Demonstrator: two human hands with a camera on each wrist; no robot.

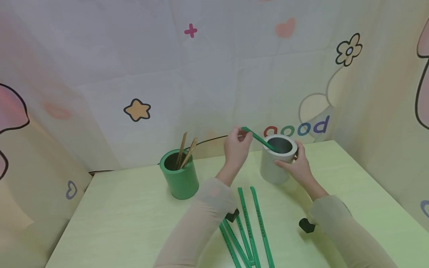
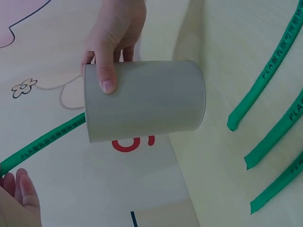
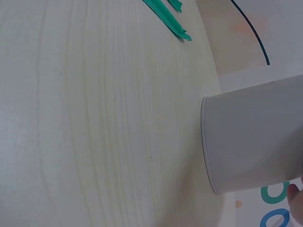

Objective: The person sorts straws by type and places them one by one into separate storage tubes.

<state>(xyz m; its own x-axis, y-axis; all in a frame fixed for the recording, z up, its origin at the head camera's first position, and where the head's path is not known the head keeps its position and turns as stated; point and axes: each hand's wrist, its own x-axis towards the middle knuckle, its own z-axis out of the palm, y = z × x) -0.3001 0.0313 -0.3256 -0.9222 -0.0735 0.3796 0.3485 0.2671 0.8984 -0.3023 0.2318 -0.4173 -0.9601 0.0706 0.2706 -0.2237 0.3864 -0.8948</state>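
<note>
My left hand [image 1: 236, 149] pinches the upper end of a green wrapped straw [image 1: 257, 138] with dark print along it. The straw slants down to the right, its lower end inside the mouth of a light grey cylindrical holder [image 1: 272, 169]. My right hand [image 1: 299, 167] grips that holder from its right side, thumb on the front wall and fingers behind. In the left wrist view, the thumb presses the wall of the holder [image 2: 147, 101] near its rim. Only a fingertip of the right hand [image 3: 296, 201] shows in the right wrist view.
Several more green wrapped straws [image 1: 262, 223] lie on the pale table [image 1: 124, 216], partly under my left forearm. A green holder [image 1: 185, 183] with thin brown sticks [image 1: 188, 153] stands at the back left. A patterned cloth [image 1: 207, 85] hangs behind the table.
</note>
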